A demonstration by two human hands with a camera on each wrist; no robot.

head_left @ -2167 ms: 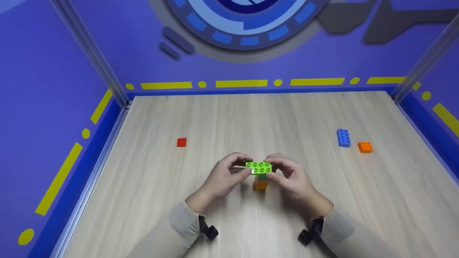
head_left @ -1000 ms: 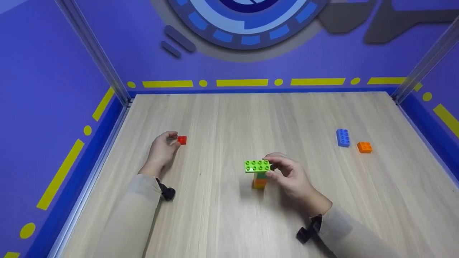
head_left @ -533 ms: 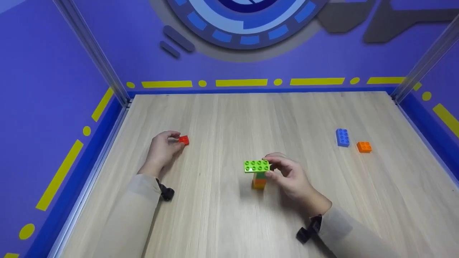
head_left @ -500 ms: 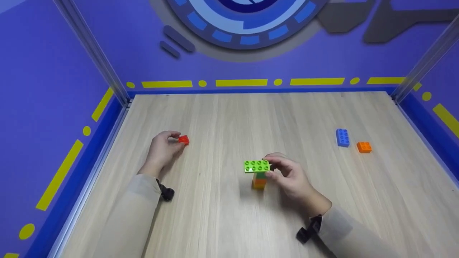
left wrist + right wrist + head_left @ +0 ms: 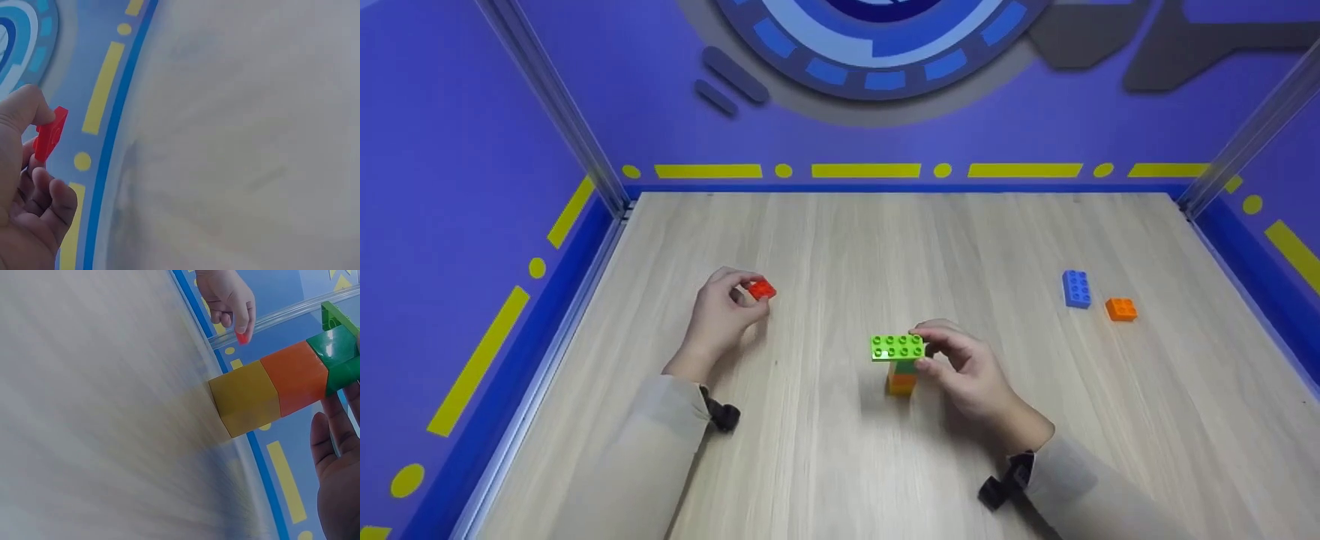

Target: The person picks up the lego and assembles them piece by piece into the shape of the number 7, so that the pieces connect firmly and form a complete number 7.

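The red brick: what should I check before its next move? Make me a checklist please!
1. Left hand pinches the red brick: ok.
2. Red brick is off the table: ok.
3. Right hand grips the tower near its top: ok.
4. Studs uncovered on the lime brick: ok.
5. Red brick is over the tower: not ok, it's off to the left.
6. Lime brick pressed fully down: cannot tell.

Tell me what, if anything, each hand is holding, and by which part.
The left hand pinches the red brick by opposite edges. The right hand holds the brick tower near its top, by the green bricks.
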